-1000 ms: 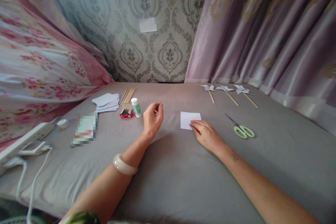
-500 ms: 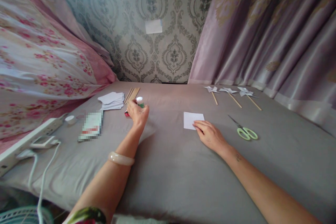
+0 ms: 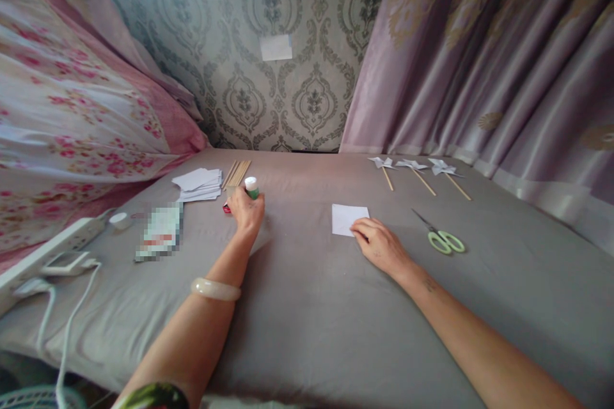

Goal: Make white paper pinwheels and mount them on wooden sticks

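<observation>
My left hand (image 3: 247, 209) is closed round a green glue stick with a white cap (image 3: 251, 188); its lower part is hidden behind the hand. A small red item (image 3: 227, 208) peeks out beside the fingers, mostly covered. On the grey sheet, a white paper square (image 3: 346, 219) lies flat. The fingers of my right hand (image 3: 381, 246) are pressed together at its lower right corner, with the thumb tucked in. To the right of that hand rest scissors with light green handles (image 3: 446, 241).
Behind my left hand are a stack of white paper (image 3: 200, 185) and several wooden sticks (image 3: 236, 174). Three paper pinwheels (image 3: 411, 166) lie at the back right. A packet (image 3: 160, 231), white round cap (image 3: 120, 221) and power strip (image 3: 57, 255) with cables occupy the left side.
The view has shifted slightly, moving everything a little left. My left hand sits a touch lower, showing more of the glue stick. My right hand stays on the paper corner.
</observation>
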`<state>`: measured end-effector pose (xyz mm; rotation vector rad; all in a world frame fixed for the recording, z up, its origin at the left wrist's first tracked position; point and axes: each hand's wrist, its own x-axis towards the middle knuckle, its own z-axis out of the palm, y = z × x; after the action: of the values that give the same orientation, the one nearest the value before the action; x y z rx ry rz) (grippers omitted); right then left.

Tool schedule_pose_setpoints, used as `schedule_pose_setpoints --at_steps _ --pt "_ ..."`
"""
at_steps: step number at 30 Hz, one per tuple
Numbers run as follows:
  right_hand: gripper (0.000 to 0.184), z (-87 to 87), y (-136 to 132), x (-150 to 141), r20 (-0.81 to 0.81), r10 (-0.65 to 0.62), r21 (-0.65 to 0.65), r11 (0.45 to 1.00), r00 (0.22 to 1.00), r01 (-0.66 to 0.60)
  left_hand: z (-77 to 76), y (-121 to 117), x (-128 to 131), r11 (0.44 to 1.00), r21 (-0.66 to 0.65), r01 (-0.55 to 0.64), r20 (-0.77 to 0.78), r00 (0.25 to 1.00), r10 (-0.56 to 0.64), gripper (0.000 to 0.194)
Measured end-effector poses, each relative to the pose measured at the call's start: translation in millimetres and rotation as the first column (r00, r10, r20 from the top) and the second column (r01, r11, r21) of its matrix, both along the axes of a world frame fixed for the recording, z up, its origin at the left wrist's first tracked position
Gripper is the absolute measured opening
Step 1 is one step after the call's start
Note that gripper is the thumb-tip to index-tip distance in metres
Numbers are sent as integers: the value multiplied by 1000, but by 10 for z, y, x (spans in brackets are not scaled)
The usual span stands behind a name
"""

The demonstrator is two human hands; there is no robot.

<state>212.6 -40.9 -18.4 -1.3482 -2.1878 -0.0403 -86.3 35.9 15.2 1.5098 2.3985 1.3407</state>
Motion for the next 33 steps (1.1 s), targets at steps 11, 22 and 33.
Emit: schedule_pose_setpoints --at_steps 11,22,33 --pt "22 69 -3 -12 1 -67 -29 997 998 67 81 -102 219 952 182 248 126 954 -272 24" --pt "22 139 26 -39 -342 -77 61 993 936 104 5 -357 847 683 345 643 510 483 -712 27" --pt "37 187 -68 -270 -627 -71 -215 973 776 -85 -24 -612 1174 548 382 744 560 285 -778 47"
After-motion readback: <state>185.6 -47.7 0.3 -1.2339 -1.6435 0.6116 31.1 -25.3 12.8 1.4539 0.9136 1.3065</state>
